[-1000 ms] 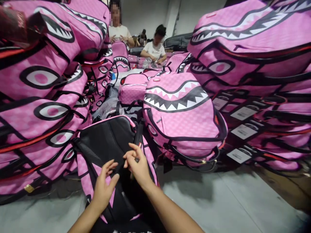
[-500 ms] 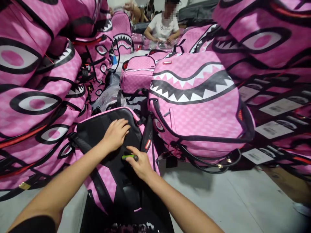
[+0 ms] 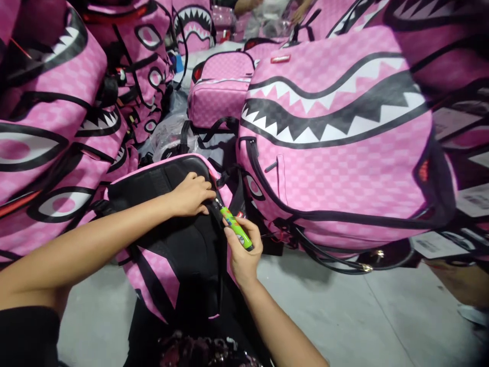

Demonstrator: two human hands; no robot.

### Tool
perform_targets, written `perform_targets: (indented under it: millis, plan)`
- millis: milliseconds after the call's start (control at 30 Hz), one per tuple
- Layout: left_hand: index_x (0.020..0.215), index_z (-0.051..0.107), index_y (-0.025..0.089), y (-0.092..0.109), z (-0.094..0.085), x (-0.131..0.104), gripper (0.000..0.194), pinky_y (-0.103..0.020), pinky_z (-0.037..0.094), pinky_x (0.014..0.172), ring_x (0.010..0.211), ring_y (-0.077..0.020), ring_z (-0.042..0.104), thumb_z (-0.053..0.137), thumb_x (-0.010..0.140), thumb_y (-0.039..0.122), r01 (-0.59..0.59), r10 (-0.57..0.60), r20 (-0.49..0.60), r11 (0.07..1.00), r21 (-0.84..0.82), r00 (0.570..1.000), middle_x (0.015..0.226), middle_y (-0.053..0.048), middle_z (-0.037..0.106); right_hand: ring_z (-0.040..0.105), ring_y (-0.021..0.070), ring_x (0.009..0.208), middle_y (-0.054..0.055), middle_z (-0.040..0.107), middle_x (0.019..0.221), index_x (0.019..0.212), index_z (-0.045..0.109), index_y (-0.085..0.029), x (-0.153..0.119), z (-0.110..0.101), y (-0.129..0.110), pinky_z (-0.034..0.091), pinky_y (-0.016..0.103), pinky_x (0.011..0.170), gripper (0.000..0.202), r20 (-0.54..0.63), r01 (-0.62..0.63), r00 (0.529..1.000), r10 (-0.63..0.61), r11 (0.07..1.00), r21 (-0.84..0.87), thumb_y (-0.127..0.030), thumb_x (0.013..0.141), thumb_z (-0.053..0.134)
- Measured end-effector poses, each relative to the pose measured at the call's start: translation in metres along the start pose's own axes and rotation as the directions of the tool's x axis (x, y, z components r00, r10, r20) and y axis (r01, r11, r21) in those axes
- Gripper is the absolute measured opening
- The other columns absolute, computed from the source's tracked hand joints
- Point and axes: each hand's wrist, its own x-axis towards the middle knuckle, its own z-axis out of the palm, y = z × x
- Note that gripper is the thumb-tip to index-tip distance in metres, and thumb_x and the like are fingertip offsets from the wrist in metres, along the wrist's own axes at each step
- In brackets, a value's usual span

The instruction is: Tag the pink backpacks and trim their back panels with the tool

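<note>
A pink and black backpack point(image 3: 164, 265) rests on my lap, its black padded back panel facing up. My left hand point(image 3: 193, 194) lies across the upper part of the panel. Its bent fingers are gathered at the right-hand edge, where the thumb is partly hidden, and they seem to pinch the seam there. My right hand point(image 3: 244, 250) is closed around a bright green pen-shaped tool point(image 3: 237, 228) with a printed pattern, a dark end and a thin metal tip. That tip points up and left to the panel edge, close beside my left fingertips. The tool's exact kind is unclear.
A large pink backpack point(image 3: 336, 173) with a shark-mouth print stands close on the right. Behind is a small pink bag point(image 3: 221, 99) beside clear plastic wrap point(image 3: 168, 135). Stacked pink bags point(image 3: 57, 199) crowd the left. Another person's arms point(image 3: 248, 5) show at the top.
My right hand has moved up and right and turned the green tool so its tip meets the panel edge. My left hand has shifted toward that edge. The view has tilted down.
</note>
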Motion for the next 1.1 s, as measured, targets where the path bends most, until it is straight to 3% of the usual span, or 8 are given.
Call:
perform_targets:
  millis: [200,367,500,633,800,867,967,1100]
  plan:
    - [0.09,0.074,0.019,-0.017,-0.002,0.004,0.052,-0.044,0.034,0.091,0.1,-0.0269,0.054,0.059,0.081,0.067,-0.021,0.024,-0.02,0.992,0.126,1.0,0.095,-0.009,0.068,0.068,0.0152,0.076,0.003,0.071,0.091,0.101,0.068,-0.02,-0.001,0.001,0.013,0.057,0.029,0.071,0.025,-0.081,0.198,0.973,-0.217,0.959,-0.202,-0.027,0.078,0.075]
    - [0.088,0.072,0.018,-0.057,-0.019,-0.021,0.053,-0.057,0.023,0.111,0.124,-0.0303,0.046,0.043,0.092,0.062,0.234,-0.118,-0.38,0.932,0.277,0.918,0.12,-0.01,0.063,0.068,0.0151,0.072,0.003,0.072,0.088,0.099,0.068,-0.02,-0.002,-0.009,0.012,0.057,0.028,0.068,0.021,-0.002,0.208,0.977,-0.215,0.947,-0.244,-0.027,0.079,0.073]
    - [0.123,0.063,0.02,-0.013,-0.01,-0.046,0.054,-0.059,0.019,0.114,0.133,-0.0319,0.043,0.046,0.091,0.061,0.057,-0.011,-0.453,0.994,0.089,0.892,0.143,-0.013,0.052,0.068,0.0152,0.071,0.002,0.073,0.089,0.099,0.069,-0.021,-0.002,-0.009,-0.014,0.056,0.027,0.067,0.022,0.17,0.147,0.979,-0.112,0.966,-0.211,-0.028,0.079,0.074]
    - [0.093,0.071,0.02,0.04,0.005,-0.062,0.038,-0.052,0.03,0.111,0.086,-0.017,0.064,0.04,0.1,0.041,-0.116,0.041,-0.308,0.967,-0.229,0.95,0.083,-0.002,0.072,0.068,0.0165,0.071,0.002,0.072,0.084,0.095,0.068,-0.022,0.002,0.003,-0.034,0.056,0.029,0.066,0.026,0.294,-0.029,0.955,0.044,0.998,-0.054,-0.039,0.077,0.076]
    - [0.084,0.069,0.017,0.029,0.003,-0.067,0.042,-0.032,0.049,0.079,0.076,-0.0156,0.061,0.039,0.1,0.041,-0.03,-0.072,-0.288,0.941,-0.336,0.955,0.078,-0.004,0.07,0.05,0.0095,0.04,-0.006,0.056,0.054,0.082,0.055,-0.021,0.024,0.024,-0.025,0.042,0.023,0.04,0.033,0.497,-0.236,0.852,0.162,0.968,0.09,-0.054,0.088,0.058]
    - [0.097,0.069,0.016,0.013,0.001,-0.061,0.038,-0.035,0.05,0.08,0.092,-0.0217,0.063,0.046,0.097,0.046,0.043,-0.108,-0.329,0.979,-0.199,0.938,0.097,-0.009,0.071,0.05,0.0087,0.04,-0.005,0.06,0.06,0.085,0.055,-0.021,0.035,0.027,-0.019,0.042,0.022,0.04,0.03,0.371,-0.134,0.923,0.106,0.99,0.05,-0.05,0.088,0.06]
    - [0.117,0.064,0.016,-0.002,0.002,-0.042,0.037,-0.049,0.041,0.103,0.124,-0.0308,0.05,0.057,0.092,0.042,0.047,-0.039,-0.377,0.999,0.012,0.926,0.128,-0.013,0.062,0.064,0.0119,0.059,0.002,0.07,0.088,0.104,0.057,-0.021,0.045,0.024,-0.014,0.056,0.028,0.059,0.03,0.102,0.052,0.994,-0.048,0.998,-0.041,-0.046,0.088,0.062]
    - [0.107,0.068,0.012,-0.001,0.007,-0.014,0.038,-0.059,0.03,0.112,0.114,-0.0325,0.052,0.071,0.08,0.038,0.05,-0.021,-0.309,0.995,0.085,0.951,0.11,-0.014,0.065,0.065,0.0125,0.06,0.002,0.07,0.086,0.102,0.057,-0.021,0.053,0.021,-0.012,0.056,0.028,0.059,0.028,0.003,0.106,0.994,-0.106,0.988,-0.117,-0.045,0.088,0.061]
